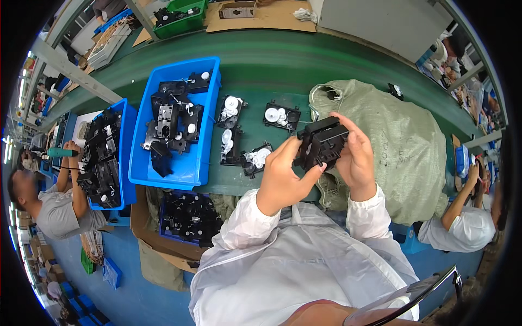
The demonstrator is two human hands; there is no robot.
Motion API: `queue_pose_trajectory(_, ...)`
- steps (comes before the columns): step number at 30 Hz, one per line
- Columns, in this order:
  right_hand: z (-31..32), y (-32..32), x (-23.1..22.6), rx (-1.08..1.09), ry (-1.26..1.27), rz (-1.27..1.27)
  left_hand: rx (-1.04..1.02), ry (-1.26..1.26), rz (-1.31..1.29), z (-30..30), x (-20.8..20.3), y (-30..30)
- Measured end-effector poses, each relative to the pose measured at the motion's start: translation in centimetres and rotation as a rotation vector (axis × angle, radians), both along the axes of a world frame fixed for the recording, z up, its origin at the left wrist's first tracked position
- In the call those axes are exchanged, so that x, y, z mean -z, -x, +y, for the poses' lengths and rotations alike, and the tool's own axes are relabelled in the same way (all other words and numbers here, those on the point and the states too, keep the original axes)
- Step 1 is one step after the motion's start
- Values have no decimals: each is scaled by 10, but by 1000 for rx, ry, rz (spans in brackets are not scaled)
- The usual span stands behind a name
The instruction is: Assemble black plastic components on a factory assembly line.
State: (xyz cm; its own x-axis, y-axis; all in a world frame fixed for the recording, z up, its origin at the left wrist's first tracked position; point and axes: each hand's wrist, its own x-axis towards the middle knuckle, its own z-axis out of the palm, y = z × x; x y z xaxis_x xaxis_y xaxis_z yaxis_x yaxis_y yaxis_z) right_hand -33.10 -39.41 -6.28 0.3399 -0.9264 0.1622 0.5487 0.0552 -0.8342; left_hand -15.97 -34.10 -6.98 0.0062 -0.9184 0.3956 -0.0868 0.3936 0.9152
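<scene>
Between my two hands, raised above the near edge of the green bench, is a black plastic gearbox housing (pixel 324 142). My left hand (pixel 284 176) grips its left side, thumb along the lower edge. My right hand (pixel 356 155) is closed around its right side, fingers at the upper corner. Just beyond and left of my hands lie several black gear assemblies with white gears, among them one assembly (pixel 281 116) at the back, another (pixel 231 111) by the tub and a third (pixel 256 160) beside my left hand.
A blue tub (pixel 209 127) with black parts stands left on the bench (pixel 261 87); a second blue tub (pixel 128 157) is further left, near a person (pixel 54 204) holding a green tool. A large woven sack (pixel 402 146) covers the right. Below the bench sits a cardboard box (pixel 142 223).
</scene>
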Motion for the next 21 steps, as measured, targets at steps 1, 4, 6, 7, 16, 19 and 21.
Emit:
queue_pose_trajectory(1, -1, -1, 3, -3, -5, 0, -10, -14, -22, 2, 4, -2)
queue_pose_trajectory(4, -12, -6, 9, 19, 28, 126, -59, -23, 38, 2, 17, 1)
queue_pose_trajectory(6, -19, -21, 4, -87, -20, 57, -95, -48, 146, 0, 15, -5)
queue_pose_trajectory(7, -24, -31, 1, -116, -49, 76, -147, -64, 251, -1, 11, -9)
queue_pose_trajectory(16, -54, 11, -6, -217, 850, 1225, -843, -40, -141, 21, 12, -153)
queue_pose_trajectory(19, -41, 37, -3, -569, 814, 1460, -1015, -288, -561, 45, 10, -195)
queue_pose_trajectory(21, -27, 41, -4, -696, 732, 1547, -1044, -340, -633, 47, 20, -210)
